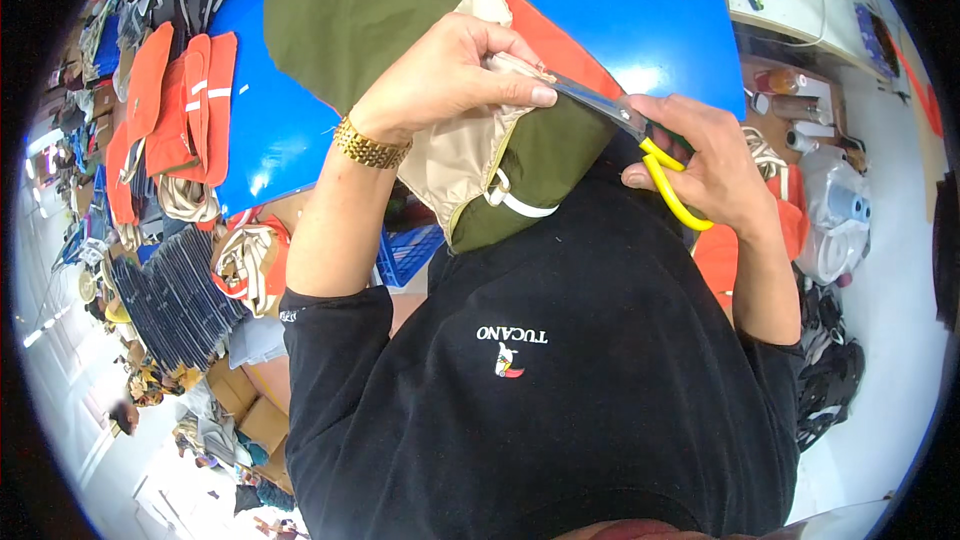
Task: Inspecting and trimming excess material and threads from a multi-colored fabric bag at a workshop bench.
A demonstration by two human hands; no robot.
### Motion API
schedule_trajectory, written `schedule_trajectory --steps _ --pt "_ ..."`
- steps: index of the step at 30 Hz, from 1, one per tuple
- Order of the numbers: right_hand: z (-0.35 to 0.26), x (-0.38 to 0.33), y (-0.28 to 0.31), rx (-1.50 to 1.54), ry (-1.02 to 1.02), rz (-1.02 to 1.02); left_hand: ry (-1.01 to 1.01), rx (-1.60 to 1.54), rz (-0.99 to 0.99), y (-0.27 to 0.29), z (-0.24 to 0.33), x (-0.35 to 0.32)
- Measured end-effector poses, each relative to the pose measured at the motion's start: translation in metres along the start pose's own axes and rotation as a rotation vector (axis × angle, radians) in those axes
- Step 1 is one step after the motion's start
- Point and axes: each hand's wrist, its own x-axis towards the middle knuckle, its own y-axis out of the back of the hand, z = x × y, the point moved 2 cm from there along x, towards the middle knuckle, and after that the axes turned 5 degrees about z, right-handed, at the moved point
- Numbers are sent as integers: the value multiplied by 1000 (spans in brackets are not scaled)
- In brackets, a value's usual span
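Gripping yellow-handled scissors (640, 145), the right hand (712, 168) is closing around their loops just right of centre, blades reaching left. The left hand (448, 80) is pinching the beige lining edge of an olive fabric piece (370, 10), touching the blades. Farther off, a blue table (640, 0) is lying beneath; orange fabric pieces (180, 105) are stacking far left.

Open blue tabletop (640, 0) ahead; orange fabric stacks (185, 105) crowding left side
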Motion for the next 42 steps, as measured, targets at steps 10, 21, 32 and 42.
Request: schedule_trajectory --steps 10,21,32,42 --pt "0 -4 -3 -5 8 -3 -12 0 5 -7 -6 5" --pt "8 -1 -7 -5 -46 -46 18 56 0 -1 -9 11" --pt "19 -4 -4 -42 3 85 -5 67 -8 -2 -14 17" --pt "88 70 55 -633 -160 281 -336 242 92 -14 -19 22"
